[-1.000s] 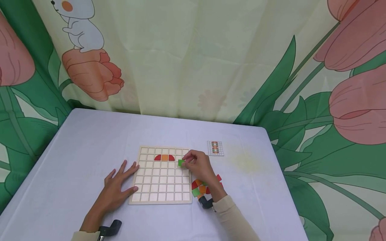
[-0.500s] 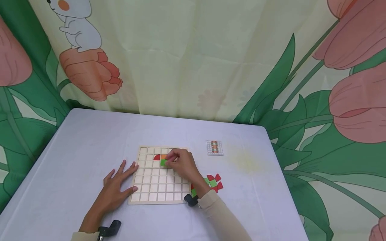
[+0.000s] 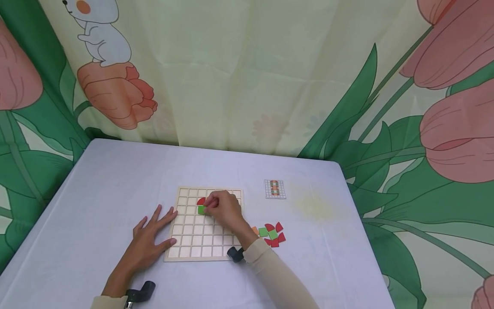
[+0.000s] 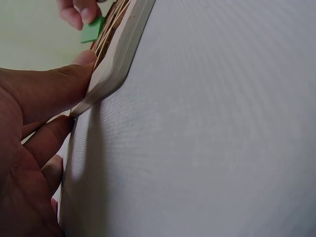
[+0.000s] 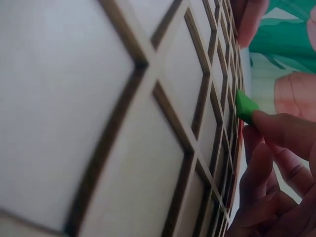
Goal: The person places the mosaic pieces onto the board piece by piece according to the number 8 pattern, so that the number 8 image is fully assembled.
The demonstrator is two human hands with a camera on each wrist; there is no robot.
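Observation:
Between thumb and fingertips my right hand (image 3: 224, 211) pinches a green square tile (image 3: 201, 210) over the wooden grid board (image 3: 189, 259). The tile is just below a red quarter-round piece (image 3: 201, 201); in the right wrist view the green tile (image 5: 245, 107) looks tilted at the board's surface. The orange and red pieces seen earlier in that row are hidden behind the hand. My left hand (image 3: 148, 244) has its fingers spread, and its thumb and fingertips touch the board's left edge. In the left wrist view the thumb (image 4: 59, 89) rests on the board's frame.
Several loose red, green and orange pieces (image 3: 273, 234) lie right of the board, partly behind the right forearm. A small printed pattern card (image 3: 275, 189) lies farther back. A white cloth covers the table (image 3: 324, 266); a printed curtain (image 3: 231, 86) hangs behind it.
My right hand has moved left across the board with the green tile, from the right-hand columns to below the red quarter-round. The left hand has stayed at the board's edge.

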